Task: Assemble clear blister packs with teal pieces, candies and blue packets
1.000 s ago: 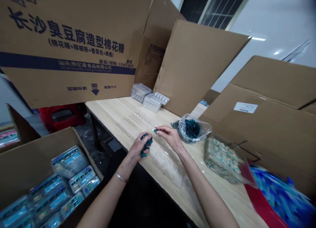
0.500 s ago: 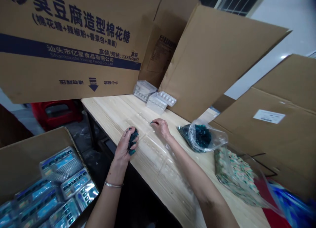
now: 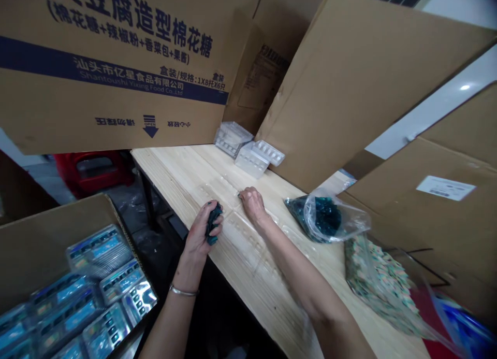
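My left hand (image 3: 200, 232) is closed around a clump of dark teal plastic pieces (image 3: 213, 223), which stick out between the fingers. My right hand (image 3: 252, 203) rests its fingertips on a clear blister tray (image 3: 248, 229) lying on the pale wooden table (image 3: 171, 167). A tiny dark piece shows at those fingertips, mostly hidden. To the right of that hand lies a clear plastic bag of teal pieces (image 3: 326, 219).
A bag of small patterned packets (image 3: 376, 286) lies to the right. Stacked clear and white trays (image 3: 240, 149) stand at the far end. An open carton of blister packs (image 3: 77, 276) sits at lower left, with large cardboard boxes (image 3: 116, 74) overhead and a red stool (image 3: 93, 167) below.
The view has turned, shifting the table and boxes. My right hand has gone from holding a teal piece above the tray to touching the tray. My left hand still grips the clump.
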{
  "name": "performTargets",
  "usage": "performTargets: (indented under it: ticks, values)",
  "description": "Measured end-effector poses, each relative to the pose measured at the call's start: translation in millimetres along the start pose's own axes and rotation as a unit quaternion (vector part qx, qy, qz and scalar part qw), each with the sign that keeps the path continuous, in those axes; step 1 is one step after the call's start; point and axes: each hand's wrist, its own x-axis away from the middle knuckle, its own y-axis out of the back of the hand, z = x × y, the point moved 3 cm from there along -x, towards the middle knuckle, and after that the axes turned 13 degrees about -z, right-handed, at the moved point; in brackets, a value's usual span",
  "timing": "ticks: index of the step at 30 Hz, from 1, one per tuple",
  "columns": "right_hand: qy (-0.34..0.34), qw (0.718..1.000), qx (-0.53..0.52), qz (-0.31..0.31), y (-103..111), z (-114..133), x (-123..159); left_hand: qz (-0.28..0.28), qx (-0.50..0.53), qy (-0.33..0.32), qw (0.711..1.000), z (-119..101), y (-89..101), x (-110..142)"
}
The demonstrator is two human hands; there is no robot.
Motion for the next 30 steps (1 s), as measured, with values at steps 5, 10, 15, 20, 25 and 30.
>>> performTargets:
  ticks: [5,10,15,20,25,30]
  values:
    - [-0.012,0.997,-0.072,-0.011,4,-3,2,0.012,-0.003,0.001,1.000,6,-2.2,0]
    - [-0.022,0.961,-0.255,-0.105,39,8,13,0.025,0.000,0.019,1.000,12,-2.9,1]
    - [-0.004,0.917,-0.398,-0.029,81,48,28,0.026,-0.004,0.015,1.000,13,-2.7,3]
    - [-0.044,0.911,-0.408,-0.033,98,63,36,0.017,-0.044,-0.015,0.999,15,-3.5,6]
    - [-0.128,0.898,-0.420,0.014,90,59,34,0.018,-0.069,-0.045,0.996,17,-5.6,9]
    - [-0.194,0.832,-0.517,0.048,85,58,32,-0.003,-0.106,-0.081,0.991,17,-3.3,7]
